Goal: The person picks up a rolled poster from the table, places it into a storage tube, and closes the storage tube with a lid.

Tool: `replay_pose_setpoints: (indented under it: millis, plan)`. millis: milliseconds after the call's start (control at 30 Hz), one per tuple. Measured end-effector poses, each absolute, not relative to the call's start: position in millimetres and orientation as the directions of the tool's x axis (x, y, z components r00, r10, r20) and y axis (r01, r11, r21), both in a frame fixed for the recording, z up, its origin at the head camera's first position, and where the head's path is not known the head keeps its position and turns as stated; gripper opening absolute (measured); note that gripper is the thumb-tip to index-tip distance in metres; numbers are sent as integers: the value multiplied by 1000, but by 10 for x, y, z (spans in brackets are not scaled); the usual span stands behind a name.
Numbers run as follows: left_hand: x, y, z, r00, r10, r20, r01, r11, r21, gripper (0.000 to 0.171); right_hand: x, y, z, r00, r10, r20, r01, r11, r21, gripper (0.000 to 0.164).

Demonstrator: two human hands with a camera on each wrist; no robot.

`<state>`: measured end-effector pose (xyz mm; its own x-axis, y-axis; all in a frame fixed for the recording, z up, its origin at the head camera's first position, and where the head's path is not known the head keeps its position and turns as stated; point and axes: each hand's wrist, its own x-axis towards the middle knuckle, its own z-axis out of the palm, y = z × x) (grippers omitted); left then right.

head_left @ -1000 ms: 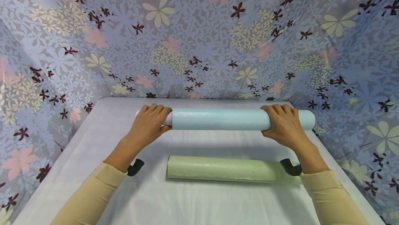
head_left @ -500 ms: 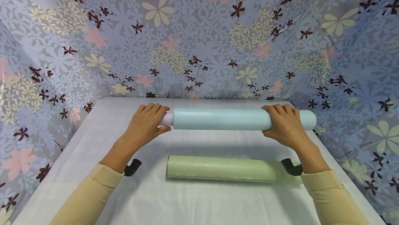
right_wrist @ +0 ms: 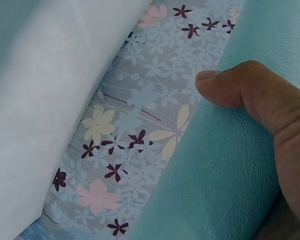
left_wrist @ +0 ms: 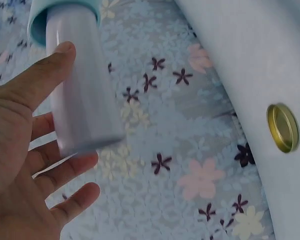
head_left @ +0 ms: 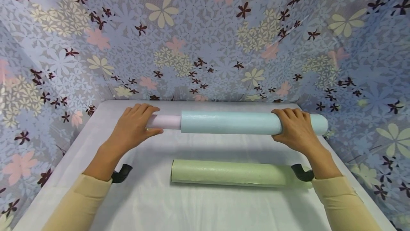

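A light blue tube is held level above the white table, gripped near its right end by my right hand. From its left opening sticks a narrower pale lavender tube. My left hand holds the lavender tube's outer end. In the left wrist view, the thumb lies on the lavender tube and the fingers pass behind it, with part of its length inside the blue tube's rim. The right wrist view has the thumb pressed along the blue tube's textured surface.
A pale green tube lies on the white table nearer to me. A small round gold lid rests on the table in the left wrist view. Flowered cloth hangs behind and along both sides.
My left hand has moved left, drawing more of the lavender tube out of the blue one. The blue tube and my right hand have shifted slightly right.
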<state>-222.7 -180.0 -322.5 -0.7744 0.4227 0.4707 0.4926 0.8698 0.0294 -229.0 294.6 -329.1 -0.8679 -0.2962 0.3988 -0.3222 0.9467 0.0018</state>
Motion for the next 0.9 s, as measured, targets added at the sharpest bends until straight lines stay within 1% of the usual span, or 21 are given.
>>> replay_pose_setpoints:
  millis: [167, 333, 500, 733, 900]
  plan:
    - [-2188, -1958, -3196, -807, 385, 448, 481, 869, 120, 65, -2282, 2962, -3279, -876, -287, 387, -311, 951, 2, 76]
    - [-2154, -2066, -3211, -846, 353, 400, 461, 861, 213, 62, -2277, 2972, -3276, -876, -288, 386, -311, 950, 3, 75]
    - [-2118, -2129, -3250, -875, 315, 368, 441, 832, 337, 58, -2269, 2981, -3276, -876, -291, 384, -314, 949, 3, 76]
    - [-2097, -2211, -3332, -899, 295, 324, 433, 707, 558, 54, -2260, 2996, -3282, -873, -297, 387, -322, 947, -1, 76]
    - [-2110, -2257, -3396, -907, 280, 316, 422, 625, 657, 52, -2254, 2993, -3287, -869, -302, 391, -327, 945, 2, 75]
